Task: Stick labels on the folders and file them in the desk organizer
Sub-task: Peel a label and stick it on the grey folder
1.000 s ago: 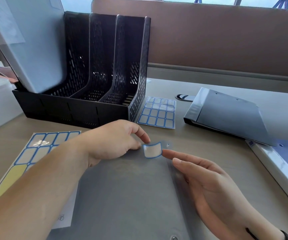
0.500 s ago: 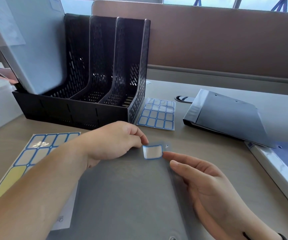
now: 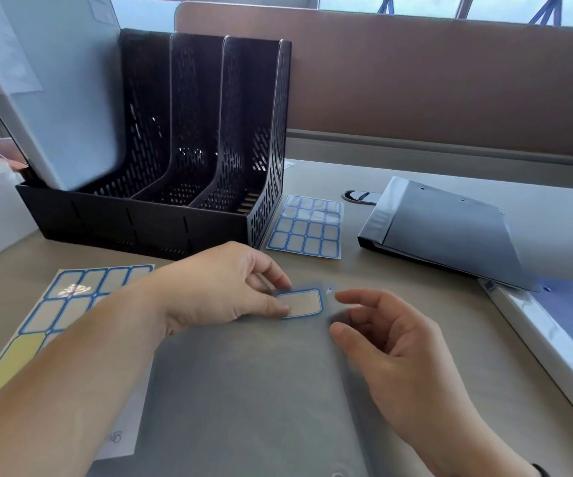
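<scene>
A blue-bordered label point(image 3: 300, 303) is pinched at its left edge in the grip of the left hand point(image 3: 223, 287) and laid near the top edge of the grey folder point(image 3: 243, 390) on the counter point(image 3: 398, 173). The right hand point(image 3: 391, 346) is held just beside it, loosely curled, grasping nothing. The black desk organizer point(image 3: 188, 149) is seen behind, one white folder point(image 3: 54, 91) filed in its leftmost compartment.

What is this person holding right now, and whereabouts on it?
The left hand pinches the blue-bordered label by its left edge, against the grey folder. The right hand holds nothing; its fingers hover loosely curled just right of the label.
</scene>
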`<state>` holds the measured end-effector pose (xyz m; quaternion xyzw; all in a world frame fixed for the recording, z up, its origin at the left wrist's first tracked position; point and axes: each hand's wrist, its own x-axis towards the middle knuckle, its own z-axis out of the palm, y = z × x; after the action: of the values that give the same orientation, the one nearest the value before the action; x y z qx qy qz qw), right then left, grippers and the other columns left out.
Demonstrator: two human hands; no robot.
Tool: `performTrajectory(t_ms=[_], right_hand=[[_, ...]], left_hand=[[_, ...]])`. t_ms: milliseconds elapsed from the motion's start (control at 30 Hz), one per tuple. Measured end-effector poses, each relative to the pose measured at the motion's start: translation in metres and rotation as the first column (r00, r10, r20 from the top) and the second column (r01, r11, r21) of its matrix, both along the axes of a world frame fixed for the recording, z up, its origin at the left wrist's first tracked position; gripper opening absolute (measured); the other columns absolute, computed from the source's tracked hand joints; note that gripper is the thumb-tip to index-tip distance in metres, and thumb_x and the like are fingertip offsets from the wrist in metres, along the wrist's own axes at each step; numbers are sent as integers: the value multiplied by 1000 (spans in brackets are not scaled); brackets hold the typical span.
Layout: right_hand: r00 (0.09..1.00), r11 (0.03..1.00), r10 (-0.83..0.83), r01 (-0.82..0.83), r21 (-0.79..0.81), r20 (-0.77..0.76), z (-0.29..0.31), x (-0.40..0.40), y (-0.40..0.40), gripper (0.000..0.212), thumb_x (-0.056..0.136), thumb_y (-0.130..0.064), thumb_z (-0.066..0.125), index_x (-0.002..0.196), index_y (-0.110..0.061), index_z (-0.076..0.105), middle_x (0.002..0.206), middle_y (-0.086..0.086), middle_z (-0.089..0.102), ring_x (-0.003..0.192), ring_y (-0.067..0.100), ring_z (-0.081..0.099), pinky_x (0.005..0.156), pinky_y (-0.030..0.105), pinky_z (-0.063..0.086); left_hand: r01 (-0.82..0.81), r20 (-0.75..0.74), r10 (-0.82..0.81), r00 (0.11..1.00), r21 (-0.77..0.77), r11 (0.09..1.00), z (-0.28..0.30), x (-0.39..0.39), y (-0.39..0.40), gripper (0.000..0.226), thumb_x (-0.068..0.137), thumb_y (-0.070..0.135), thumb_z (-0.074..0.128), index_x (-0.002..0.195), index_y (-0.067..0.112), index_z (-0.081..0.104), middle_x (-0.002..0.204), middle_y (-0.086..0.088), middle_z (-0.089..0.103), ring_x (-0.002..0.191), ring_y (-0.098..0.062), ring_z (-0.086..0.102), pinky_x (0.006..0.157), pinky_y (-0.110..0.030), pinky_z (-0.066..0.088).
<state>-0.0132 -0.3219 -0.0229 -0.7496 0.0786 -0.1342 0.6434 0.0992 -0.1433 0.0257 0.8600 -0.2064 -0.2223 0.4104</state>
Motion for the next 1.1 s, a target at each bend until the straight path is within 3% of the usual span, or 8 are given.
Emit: performTrajectory(t_ms=[133, 267, 367, 600, 867, 967, 1033, 1100], right_hand=[[997, 994, 33, -26, 107, -64, 1, 1, -3, 33, 89, -6, 69, 110, -30, 62, 80, 5, 76, 66, 23, 60, 66, 39, 47], [997, 989, 62, -55, 137, -46, 1, 1, -4, 24, 91, -5, 67, 109, -20, 68, 73, 5, 75, 64, 17, 61, 67, 33, 49], [997, 987, 73, -74, 145, 15, 0, 1, -3, 22, 91, -1, 65, 105, -17, 70, 71, 6, 73, 67, 18, 63, 69, 35, 50], [990, 981, 104, -117, 157, 91, 1, 1, -2, 22, 91, 0, 66, 97, -20, 74, 75, 11, 72, 68, 24, 59, 66, 38, 48], [996, 965, 82, -86, 249, 26, 1, 0, -2, 21, 90, 1, 65, 104, -14, 71, 79, 10, 75, 73, 23, 65, 72, 35, 52], [997, 963, 77, -79, 257, 19, 1, 1, -3, 21, 90, 1, 65, 103, -14, 72, 79, 9, 75, 72, 21, 65, 72, 33, 52], [997, 961, 71, -73, 267, 15, 1, 1, -4, 21, 89, 1, 66, 102, -14, 73, 80, 10, 75, 73, 22, 65, 75, 37, 52], [997, 960, 71, -72, 269, 13, 1, 2, -4, 20, 88, 1, 67, 100, -14, 74, 80, 9, 75, 73, 22, 64, 76, 38, 51]], left_hand=[[50, -4, -49, 999, 24, 998, 1, -1, 2, 34, 73, 18, 87, 102, 24, 70, 83, 2, 79, 74, -9, 70, 77, -25, 54], [-11, 23, 11, 1000, 0, 1000, -1, -4, -3, 33, 69, 33, 89, 94, 21, 71, 73, 4, 76, 62, -5, 63, 67, -21, 50], [-84, 150, 81, 985, 15, 996, -5, -7, -15, 43, 66, 57, 82, 75, 18, 67, 47, 12, 56, 41, 0, 41, 45, -12, 33], [-93, 484, 62, 873, 40, 995, -17, -15, -26, 79, 63, 87, 57, 56, 10, 43, 48, 7, 35, 46, -8, 31, 45, -22, 28], [41, 370, -32, 928, -14, 999, -11, -8, -20, 62, 88, 58, 57, 58, 5, 44, 50, 4, 30, 44, -7, 27, 43, -16, 26], [117, 237, -99, 966, -60, 991, -9, -7, -14, 41, 78, 52, 74, 69, 14, 65, 52, 3, 48, 49, -6, 35, 50, -16, 32], [174, 147, -163, 976, -66, 983, -7, -5, -9, 36, 70, 49, 82, 86, 19, 72, 69, -11, 68, 61, -10, 48, 61, -28, 42], [205, 81, -199, 977, -70, 976, -4, -3, -2, 31, 74, 40, 84, 98, 23, 73, 86, -7, 77, 73, -13, 61, 75, -36, 53]])
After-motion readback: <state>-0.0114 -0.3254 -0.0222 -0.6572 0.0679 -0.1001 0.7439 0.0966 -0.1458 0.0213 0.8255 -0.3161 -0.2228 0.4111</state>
